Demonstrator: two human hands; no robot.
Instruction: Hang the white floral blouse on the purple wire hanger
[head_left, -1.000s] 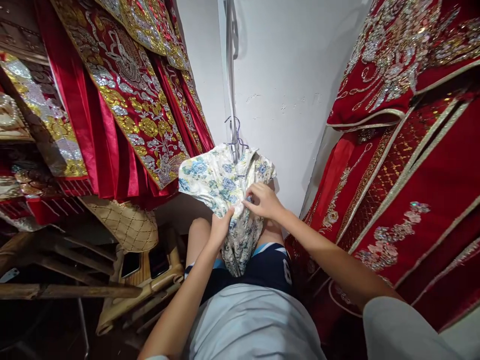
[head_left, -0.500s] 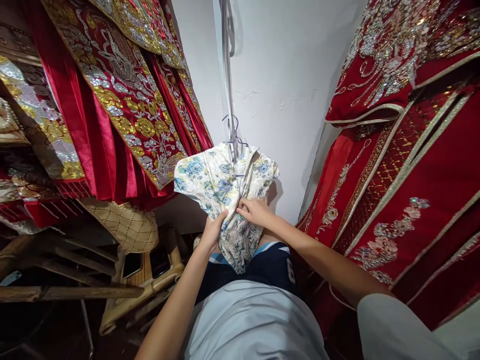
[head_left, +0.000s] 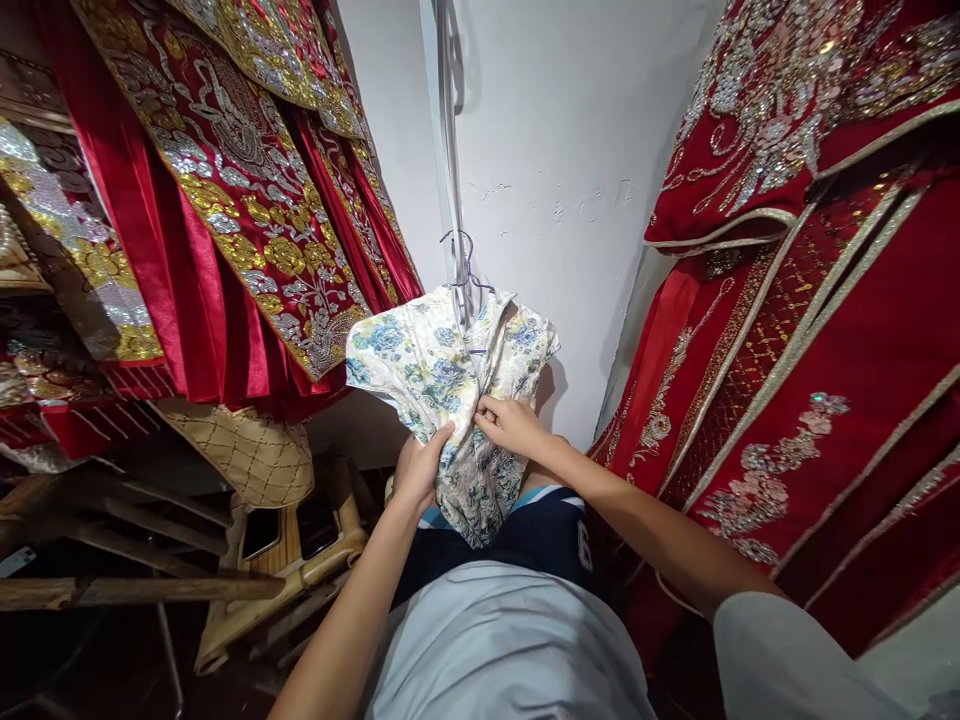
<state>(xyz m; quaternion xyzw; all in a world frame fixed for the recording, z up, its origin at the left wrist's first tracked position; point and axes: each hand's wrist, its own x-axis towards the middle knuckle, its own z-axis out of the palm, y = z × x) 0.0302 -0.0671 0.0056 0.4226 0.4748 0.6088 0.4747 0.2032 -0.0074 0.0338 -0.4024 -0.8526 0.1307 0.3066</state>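
A white blouse [head_left: 446, 375] with blue flowers hangs from a dark purple wire hanger [head_left: 469, 262] in front of the wall. My left hand [head_left: 421, 468] grips the blouse at its lower left side, thumb on top of the cloth and the other fingers mostly hidden. At the middle of the front, my right hand [head_left: 508, 424] pinches the edge of the cloth with its fingertips. The two hands are a short way apart. Below them the gathered hem of the blouse hangs down over my lap.
Red embroidered garments hang at the left [head_left: 289, 225] and at the right [head_left: 795, 400]. A pale strap [head_left: 444, 130] runs down the wall to the hanger. At the lower left stands a bamboo seat [head_left: 247, 590] with two dark phone-like objects on it.
The view has shifted very slightly. Both hands keep their hold on the blouse, with almost no movement.
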